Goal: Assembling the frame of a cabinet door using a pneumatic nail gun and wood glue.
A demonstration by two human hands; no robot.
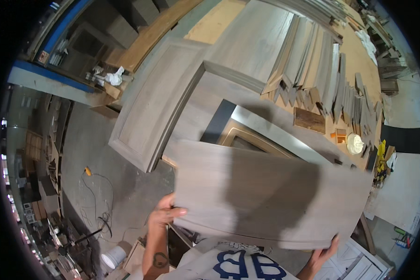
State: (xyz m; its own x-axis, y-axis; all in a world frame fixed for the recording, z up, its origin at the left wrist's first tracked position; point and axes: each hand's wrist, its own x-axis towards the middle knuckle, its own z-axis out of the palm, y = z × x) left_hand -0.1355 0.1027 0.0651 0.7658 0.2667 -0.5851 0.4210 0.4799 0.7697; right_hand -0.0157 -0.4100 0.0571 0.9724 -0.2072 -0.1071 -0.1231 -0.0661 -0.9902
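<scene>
Workbench (354,60), hands (163,213) at panel (273,198) edges

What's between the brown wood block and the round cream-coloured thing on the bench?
The head view shows a small orange-brown box there, closer to the cream-coloured thing than to the block.

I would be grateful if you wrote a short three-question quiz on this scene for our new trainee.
1. Multiple choice: what do the left hand and the right hand both hold?
(a) a cord
(b) a panel
(c) a wood strip

2. True or false: the right hand grips the panel at its edge farthest from the person.

3. Fill in the blank: the white bucket is toward the picture's lower ____ corner.

Key:
1. b
2. False; it is at the near edge, by the right corner.
3. left
</scene>
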